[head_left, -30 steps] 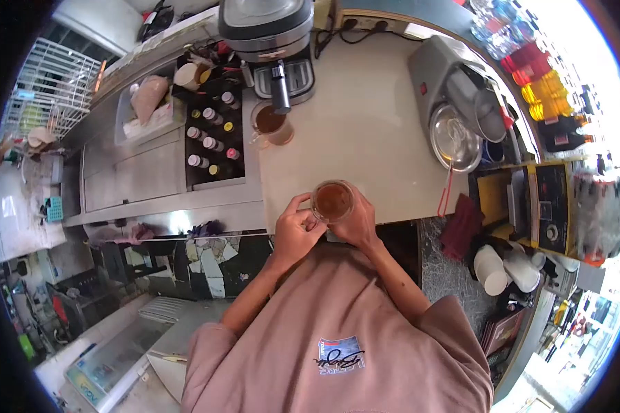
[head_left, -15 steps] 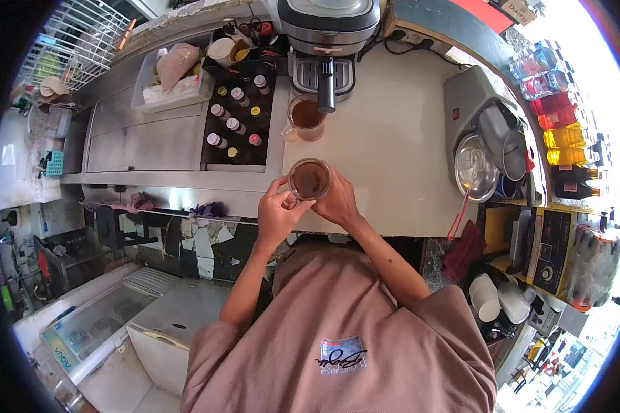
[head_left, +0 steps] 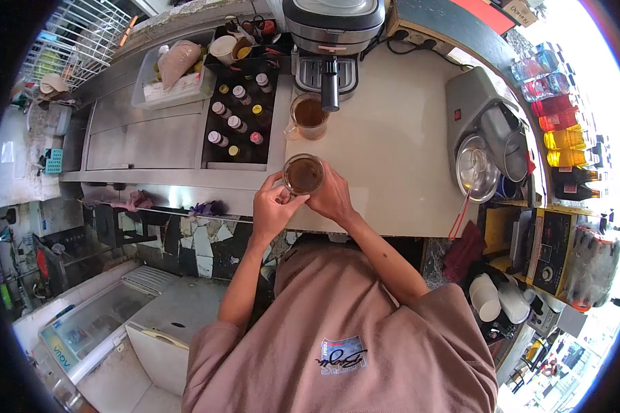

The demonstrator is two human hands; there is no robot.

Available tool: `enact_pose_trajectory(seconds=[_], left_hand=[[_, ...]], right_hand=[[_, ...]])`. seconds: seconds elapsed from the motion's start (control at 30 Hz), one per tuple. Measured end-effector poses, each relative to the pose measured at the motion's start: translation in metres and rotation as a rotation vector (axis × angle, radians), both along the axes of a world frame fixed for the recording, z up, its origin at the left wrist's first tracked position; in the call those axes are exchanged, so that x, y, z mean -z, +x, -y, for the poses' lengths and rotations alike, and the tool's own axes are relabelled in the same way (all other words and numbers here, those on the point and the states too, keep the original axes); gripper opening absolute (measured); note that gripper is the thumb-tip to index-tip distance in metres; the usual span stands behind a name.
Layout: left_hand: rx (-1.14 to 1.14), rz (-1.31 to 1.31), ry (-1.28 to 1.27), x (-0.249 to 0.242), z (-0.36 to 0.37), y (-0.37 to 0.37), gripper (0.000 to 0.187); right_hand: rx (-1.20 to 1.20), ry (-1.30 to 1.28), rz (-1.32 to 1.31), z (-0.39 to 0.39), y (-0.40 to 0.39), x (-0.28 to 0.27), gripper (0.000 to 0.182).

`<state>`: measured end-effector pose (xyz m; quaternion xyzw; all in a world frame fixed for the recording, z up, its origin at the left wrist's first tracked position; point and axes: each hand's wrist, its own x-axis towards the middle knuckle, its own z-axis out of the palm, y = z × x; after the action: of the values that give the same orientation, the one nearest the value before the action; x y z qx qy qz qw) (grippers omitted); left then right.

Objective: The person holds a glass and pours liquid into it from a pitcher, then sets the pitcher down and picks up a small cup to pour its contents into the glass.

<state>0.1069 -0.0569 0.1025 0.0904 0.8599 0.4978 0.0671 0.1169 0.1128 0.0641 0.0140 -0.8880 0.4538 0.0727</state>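
A clear glass mug of brown liquid point(head_left: 304, 173) is held up between both hands over the counter's front edge. My left hand point(head_left: 275, 206) pinches the mug at its lower left side, where the handle seems to be. Wrapped against the right side of the same mug is my right hand point(head_left: 332, 197). A second glass mug with brown liquid point(head_left: 310, 117) stands just behind on the pale counter point(head_left: 393, 151), its handle facing left. Behind that mug is the coffee machine point(head_left: 332, 41), whose black portafilter handle points forward.
Capped bottles point(head_left: 237, 124) stand in a dark recess to the left, beside a plastic bin point(head_left: 172, 76). On the right are a grey appliance point(head_left: 472, 89) and metal strainers point(head_left: 477, 168) with a red handle. Drink bottles point(head_left: 565, 138) line the far right.
Both hands and the held mug have moved slightly left and up in the view. The mug is still gripped by both hands.
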Motion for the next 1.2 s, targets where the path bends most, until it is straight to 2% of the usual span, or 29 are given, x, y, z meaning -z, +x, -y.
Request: enact_pose_trajectory(seconds=[0.4,0.6,0.8,0.87,1.03,1.1,1.17,1.2], left_hand=[[0.043,-0.043,0.029,0.006,0.007,-0.006,0.044],[0.089,0.056,0.036,0.005,0.012,-0.014,0.041],[0.197,-0.072,0.052,0.016,0.019,-0.028,0.044],[0.224,-0.004,0.115,0.011,0.019,-0.033,0.046],[0.306,0.052,0.083,0.007,0.023,-0.046,0.047],[0.318,0.044,0.089,0.004,0.025,-0.049,0.047],[0.384,0.192,-0.043,-0.006,0.028,-0.053,0.032],[0.385,0.190,-0.046,-0.003,0.032,-0.055,0.032]], right_hand=[[0.040,0.010,-0.005,0.006,-0.001,0.004,0.078],[0.081,0.042,-0.047,0.010,0.001,0.003,0.078],[0.130,0.046,-0.091,0.015,0.004,0.003,0.080],[0.145,0.038,-0.102,0.017,0.005,0.011,0.080],[0.174,0.025,-0.134,0.018,0.010,0.014,0.082],[0.196,0.038,-0.112,0.018,0.010,0.012,0.077],[0.200,0.024,-0.128,0.017,0.010,0.014,0.078],[0.200,0.015,-0.141,0.017,0.010,0.015,0.079]])
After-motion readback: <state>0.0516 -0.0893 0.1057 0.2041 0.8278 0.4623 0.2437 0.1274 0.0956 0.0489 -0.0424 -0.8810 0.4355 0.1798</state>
